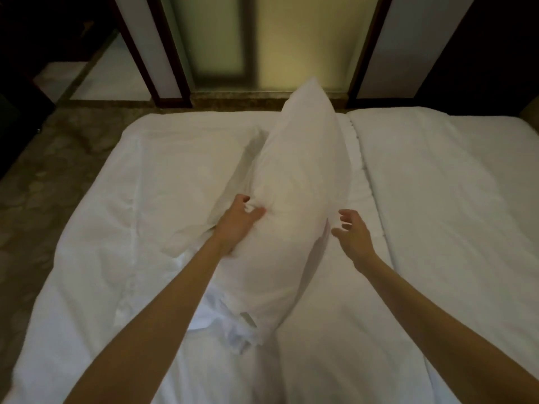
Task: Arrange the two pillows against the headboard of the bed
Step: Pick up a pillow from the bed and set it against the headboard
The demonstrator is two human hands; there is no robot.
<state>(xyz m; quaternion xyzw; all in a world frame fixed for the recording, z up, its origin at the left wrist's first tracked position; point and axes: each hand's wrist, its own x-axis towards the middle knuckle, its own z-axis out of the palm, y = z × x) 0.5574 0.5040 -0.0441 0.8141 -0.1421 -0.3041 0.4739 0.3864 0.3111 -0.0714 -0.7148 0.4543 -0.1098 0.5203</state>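
Presently the plump white fabric pillow (291,182) is held on edge above the middle of the white-sheeted bed (437,199), its long axis running from 6 o'clock up to 12 o'clock, with the far tip reaching over the bed's far edge. A second white pillow (204,173) is seen lying flat at about 10 o'clock of the first, partly hidden behind it and touching it. The left hand (237,225) is pressed into the left flank of the raised pillow, fingers curled and bunching the cloth. The right hand (354,234) is spread open just beside the right flank, apart from the fabric; no grip is made by it. A crumpled white sheet fold (230,325) is gathered beneath the pillow's near end at 6 o'clock.

No headboard can be made out; dark-framed frosted panels (262,45) and a patterned floor (43,176) lie beyond the bed at 12 and 9 o'clock. The step in hand is judged to be the taking up of the first pillow. Next, the right hand would need to be closed on the free flank, so that the pillow can be carried and turned toward the headboard, wherever that lies outside the view.
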